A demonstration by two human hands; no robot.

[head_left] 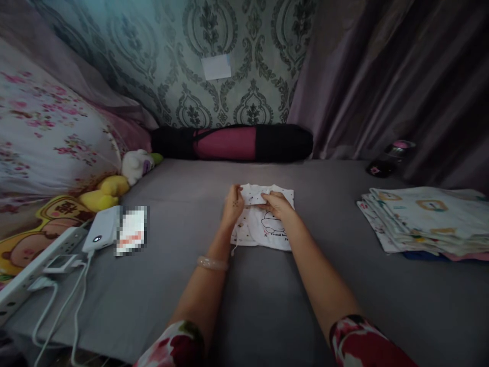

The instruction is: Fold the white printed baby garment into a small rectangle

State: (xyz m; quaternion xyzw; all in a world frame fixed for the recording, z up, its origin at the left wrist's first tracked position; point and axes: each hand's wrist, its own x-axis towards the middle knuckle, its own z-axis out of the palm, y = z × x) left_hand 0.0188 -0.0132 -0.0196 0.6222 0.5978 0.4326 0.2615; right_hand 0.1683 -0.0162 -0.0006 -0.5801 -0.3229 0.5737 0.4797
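A small white garment (pixel 263 237) is spread near the middle of the grey bed (pixel 171 290), well in from its left and right edges. At the garment's upper left, the cloth is held in the closed grip of the left hand (pixel 233 204), above which a pale bracelet (pixel 212 263) is worn. A spotted fold is pinched between thumb and fingers by the right hand (pixel 278 204). A line drawing is printed on the garment's lower right. Along the bed's far edge, a long black-and-pink bag (pixel 229 142) is laid. Toward the right edge, folded cloths (pixel 424 219) are stacked, with a bottle (pixel 385 162) placed beyond them. By the left edge, a power strip (pixel 36 272) is set.
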